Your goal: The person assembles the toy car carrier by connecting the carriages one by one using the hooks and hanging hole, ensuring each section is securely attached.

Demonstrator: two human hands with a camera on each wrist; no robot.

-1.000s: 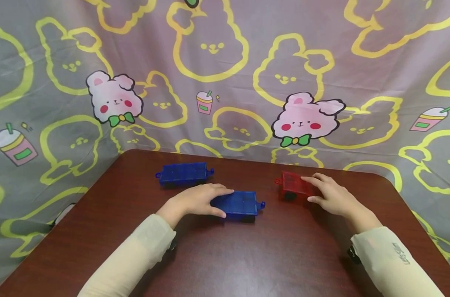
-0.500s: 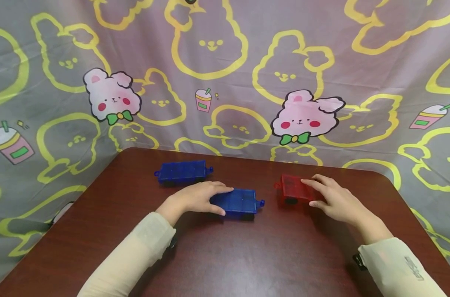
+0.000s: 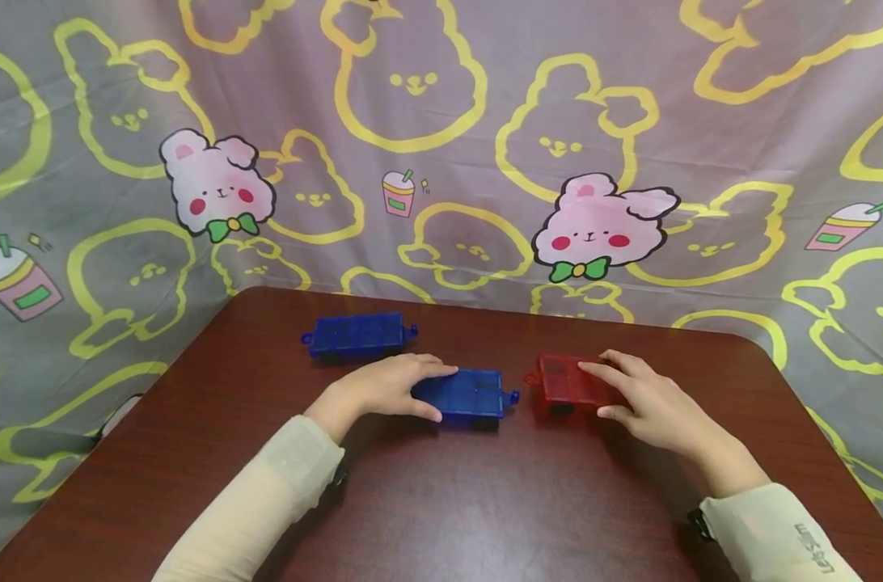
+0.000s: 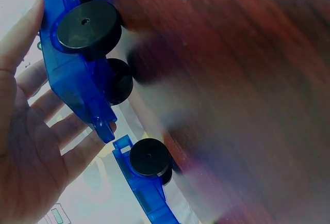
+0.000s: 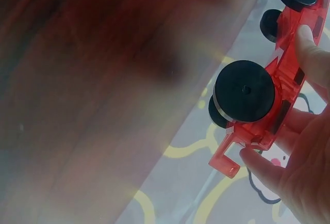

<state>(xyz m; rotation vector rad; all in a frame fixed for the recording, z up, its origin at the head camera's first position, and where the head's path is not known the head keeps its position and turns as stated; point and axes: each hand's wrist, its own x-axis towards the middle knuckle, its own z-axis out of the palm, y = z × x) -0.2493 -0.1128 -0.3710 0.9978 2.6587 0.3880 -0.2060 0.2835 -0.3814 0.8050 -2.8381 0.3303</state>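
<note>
Two flat toy train cars, one blue and one red, stand on the table under my hands. My left hand [image 3: 386, 390] holds the rear of the translucent blue toy train car [image 3: 472, 394], thumb on its near side and fingers on the far side. The red toy train car [image 3: 561, 378] is in my right hand [image 3: 652, 400], pinched between thumb and fingers. The blue car's knobbed end points at the red car's ring, with a small gap between them. Black wheels [image 4: 88, 28] show under the blue car in the left wrist view, and similar wheels [image 5: 244, 91] under the red one.
A second blue toy train car [image 3: 357, 335] stands farther back on the left, behind my left hand. The brown table [image 3: 441, 501] has rounded far corners, and a patterned curtain [image 3: 456, 162] hangs around its back and sides.
My right hand has brought the red train car left and nearer to me, closing much of its distance to the held blue car. The left hand and both blue cars stay in place.
</note>
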